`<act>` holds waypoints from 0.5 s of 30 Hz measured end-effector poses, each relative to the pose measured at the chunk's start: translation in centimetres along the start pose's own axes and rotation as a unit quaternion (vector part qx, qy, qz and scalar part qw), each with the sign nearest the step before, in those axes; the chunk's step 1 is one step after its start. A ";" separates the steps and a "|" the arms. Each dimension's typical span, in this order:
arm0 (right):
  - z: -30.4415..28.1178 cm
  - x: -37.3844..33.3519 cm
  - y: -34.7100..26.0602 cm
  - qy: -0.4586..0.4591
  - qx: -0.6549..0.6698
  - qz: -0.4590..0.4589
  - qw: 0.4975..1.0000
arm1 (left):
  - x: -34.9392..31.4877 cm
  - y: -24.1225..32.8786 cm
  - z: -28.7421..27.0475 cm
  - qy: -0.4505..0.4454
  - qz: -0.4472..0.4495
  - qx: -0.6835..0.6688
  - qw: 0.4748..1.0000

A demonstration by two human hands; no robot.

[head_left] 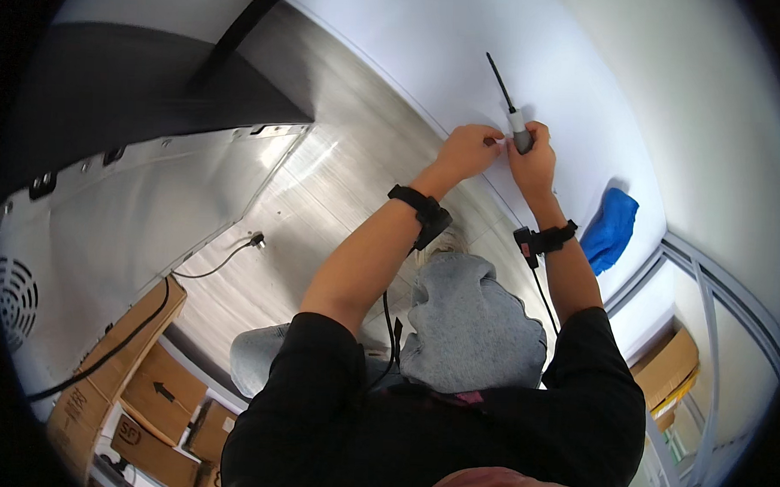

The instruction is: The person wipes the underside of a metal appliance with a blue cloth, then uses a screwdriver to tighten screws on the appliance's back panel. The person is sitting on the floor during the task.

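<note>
A screwdriver (519,128) with a grey and white handle and a long dark shaft points up and away over the white tabletop (576,87). Wrapped round its handle is my right hand (534,163), near the table's front edge. Close beside it on the left, my left hand (470,152) is closed, thumb and fingers drawn together next to the handle. Whatever its fingers hold, if anything, is hidden. Both wrists wear black straps with small dark boxes.
A blue cloth (611,230) lies on the table to my right. On the left stands a large metal-sided appliance (151,209), with a power plug (256,240) on its cord over the floor. Cardboard boxes (163,390) are at lower left, and another box (667,366) sits in a metal-framed rack (706,280) at right.
</note>
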State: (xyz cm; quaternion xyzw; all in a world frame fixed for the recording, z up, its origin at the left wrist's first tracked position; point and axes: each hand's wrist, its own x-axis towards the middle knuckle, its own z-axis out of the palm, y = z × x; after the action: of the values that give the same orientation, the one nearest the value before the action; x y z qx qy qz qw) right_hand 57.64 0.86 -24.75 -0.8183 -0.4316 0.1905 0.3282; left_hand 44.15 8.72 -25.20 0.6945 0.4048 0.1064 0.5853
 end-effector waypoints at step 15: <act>0.0 4.3 -16.8 -0.155 0.330 -0.057 0.930 | -12.2 -4.4 -17.9 0.138 -0.063 -0.173 0.973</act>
State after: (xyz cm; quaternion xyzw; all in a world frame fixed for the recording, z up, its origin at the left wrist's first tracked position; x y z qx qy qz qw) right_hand 50.28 11.39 -13.05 -0.5985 -0.4358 0.4272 0.5191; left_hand 23.15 13.28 -19.89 0.5340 0.5002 0.2326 0.6408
